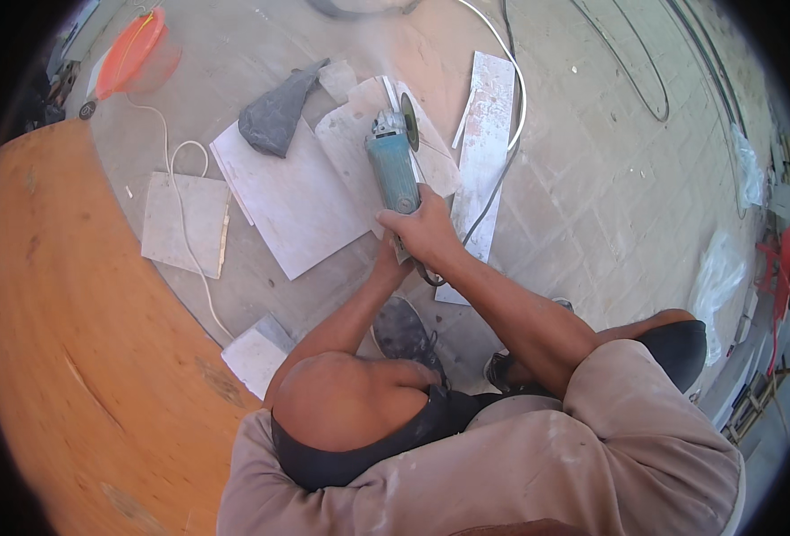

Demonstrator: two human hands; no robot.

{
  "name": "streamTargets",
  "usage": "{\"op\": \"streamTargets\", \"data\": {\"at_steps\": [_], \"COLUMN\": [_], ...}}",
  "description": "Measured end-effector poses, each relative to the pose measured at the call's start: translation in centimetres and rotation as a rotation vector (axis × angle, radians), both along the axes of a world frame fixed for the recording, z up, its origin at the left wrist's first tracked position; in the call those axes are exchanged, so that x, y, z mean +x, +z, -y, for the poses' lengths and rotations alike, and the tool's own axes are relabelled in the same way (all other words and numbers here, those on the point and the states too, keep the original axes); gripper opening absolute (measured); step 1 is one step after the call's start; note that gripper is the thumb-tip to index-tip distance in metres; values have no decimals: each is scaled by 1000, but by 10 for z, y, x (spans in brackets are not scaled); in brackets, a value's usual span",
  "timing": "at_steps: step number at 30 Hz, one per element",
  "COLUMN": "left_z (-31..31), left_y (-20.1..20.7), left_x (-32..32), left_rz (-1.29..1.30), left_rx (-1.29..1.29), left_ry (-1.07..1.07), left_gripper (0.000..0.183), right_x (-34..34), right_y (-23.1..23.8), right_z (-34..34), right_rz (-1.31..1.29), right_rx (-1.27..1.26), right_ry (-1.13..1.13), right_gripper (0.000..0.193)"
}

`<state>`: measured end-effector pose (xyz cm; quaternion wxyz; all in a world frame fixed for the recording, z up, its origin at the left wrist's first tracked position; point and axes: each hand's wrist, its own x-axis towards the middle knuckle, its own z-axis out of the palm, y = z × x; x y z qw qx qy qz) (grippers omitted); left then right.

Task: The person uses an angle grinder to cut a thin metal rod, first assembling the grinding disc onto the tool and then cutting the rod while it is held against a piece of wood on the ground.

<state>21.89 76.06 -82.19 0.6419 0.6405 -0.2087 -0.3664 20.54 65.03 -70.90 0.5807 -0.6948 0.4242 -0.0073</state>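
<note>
A teal angle grinder [393, 170] points away from me, its thin disc [409, 121] upright on the right side of the metal head. Around the grinder's body my right hand [426, 228] is closed, thumb across the top. Lower down, my left hand [393, 262] is closed on the rear end, its fingers partly hidden by the right hand and the tool. Under the grinder lies a pale dusty slab [346, 143], with a narrow strip by the disc. A larger white tile [296, 210] lies left of it. The grinder's dark cord loops below my right hand.
A dark grey cloth-like piece [276, 116] rests on the white tile. Left are a square tile [180, 219], a white cable [173, 156], an orange bucket [136, 54] and a curved wooden board [73, 339]. A long pale plank [487, 134] lies right; clear plastic [719, 281] lies farther right.
</note>
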Motion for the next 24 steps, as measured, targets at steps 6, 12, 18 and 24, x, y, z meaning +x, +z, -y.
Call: {"op": "streamTargets", "data": {"at_steps": [6, 12, 18, 24], "left_z": [-14, -65, -84, -37], "left_y": [50, 71, 95, 82], "left_x": [39, 108, 175, 277], "left_rz": [-162, 79, 154, 588], "left_rx": [520, 635, 711, 762], "left_ry": [-371, -313, -357, -573], "left_gripper": [29, 31, 31, 33], "right_x": [-32, -82, -128, -158], "right_y": [79, 139, 143, 123], "right_z": [49, 113, 124, 121], "right_rz": [135, 118, 60, 7], "right_rx": [59, -40, -16, 109], "right_ry": [-44, -161, -274, -289], "right_gripper": [53, 40, 36, 33]}}
